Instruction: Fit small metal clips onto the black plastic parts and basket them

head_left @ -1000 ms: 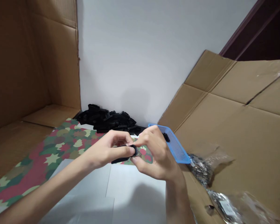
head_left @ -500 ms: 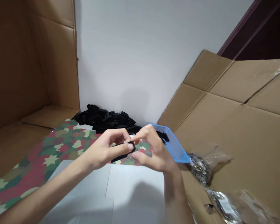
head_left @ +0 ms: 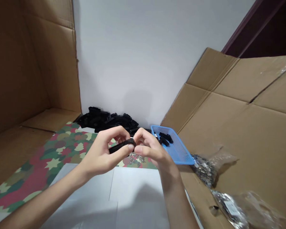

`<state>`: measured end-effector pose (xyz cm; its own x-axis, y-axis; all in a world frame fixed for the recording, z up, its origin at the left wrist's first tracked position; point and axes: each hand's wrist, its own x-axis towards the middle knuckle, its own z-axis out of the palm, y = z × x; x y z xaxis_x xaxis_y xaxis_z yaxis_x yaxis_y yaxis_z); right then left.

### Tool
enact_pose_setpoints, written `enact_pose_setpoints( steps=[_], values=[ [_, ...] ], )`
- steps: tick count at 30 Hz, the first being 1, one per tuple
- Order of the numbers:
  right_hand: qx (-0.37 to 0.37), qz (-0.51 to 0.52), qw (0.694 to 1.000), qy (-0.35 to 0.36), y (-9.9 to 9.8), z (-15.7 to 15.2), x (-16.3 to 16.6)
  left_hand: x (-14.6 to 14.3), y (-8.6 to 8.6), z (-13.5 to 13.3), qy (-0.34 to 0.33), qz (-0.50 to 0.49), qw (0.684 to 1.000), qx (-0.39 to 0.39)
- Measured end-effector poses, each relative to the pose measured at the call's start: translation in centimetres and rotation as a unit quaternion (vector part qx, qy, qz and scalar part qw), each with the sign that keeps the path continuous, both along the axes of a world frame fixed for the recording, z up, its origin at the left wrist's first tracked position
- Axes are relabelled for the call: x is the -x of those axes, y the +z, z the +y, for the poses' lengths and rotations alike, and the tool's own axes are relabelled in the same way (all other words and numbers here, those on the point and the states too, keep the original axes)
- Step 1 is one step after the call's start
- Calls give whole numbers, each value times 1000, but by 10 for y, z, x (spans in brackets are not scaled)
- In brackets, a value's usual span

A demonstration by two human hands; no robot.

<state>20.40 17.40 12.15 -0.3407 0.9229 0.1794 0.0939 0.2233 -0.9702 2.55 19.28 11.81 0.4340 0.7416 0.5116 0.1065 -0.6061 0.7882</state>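
Note:
My left hand [head_left: 102, 149] and my right hand [head_left: 149, 148] meet in front of me, low in the view. Between them is a long black plastic piece [head_left: 121, 145]. The left fingers and thumb hold it along its length, and the right thumb and finger pinch its end. Just beside my right hand stands a blue mesh basket [head_left: 181, 155] holding several short black pieces [head_left: 164, 139]. Below my hands, small silvery metal parts [head_left: 134, 158] lie on a camouflage-patterned mat [head_left: 51, 162].
A heap of black plastic pieces [head_left: 107, 120] lies against the white wall [head_left: 143, 57] behind the mat. Clear bags of metal parts [head_left: 203, 168] rest on flattened cardboard [head_left: 228, 127] at right. White sheets [head_left: 138, 184] lie under my arms, and a cardboard wall [head_left: 30, 57] stands at left.
My right hand has moved left, off the basket, uncovering the black pieces inside it. The black piece now lies more level between my hands, and the view has shifted slightly.

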Motion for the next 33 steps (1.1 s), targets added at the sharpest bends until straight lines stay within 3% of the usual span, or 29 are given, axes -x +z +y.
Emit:
enact_pose_setpoints(
  steps=[18,33],
  values=[
    [22,48,998,30,-9,4,-1,1,1,1,13,7,1000,-11],
    [37,77,996,29,-15,9,-1,-2,2,1,0,11,999,49]
  ],
)
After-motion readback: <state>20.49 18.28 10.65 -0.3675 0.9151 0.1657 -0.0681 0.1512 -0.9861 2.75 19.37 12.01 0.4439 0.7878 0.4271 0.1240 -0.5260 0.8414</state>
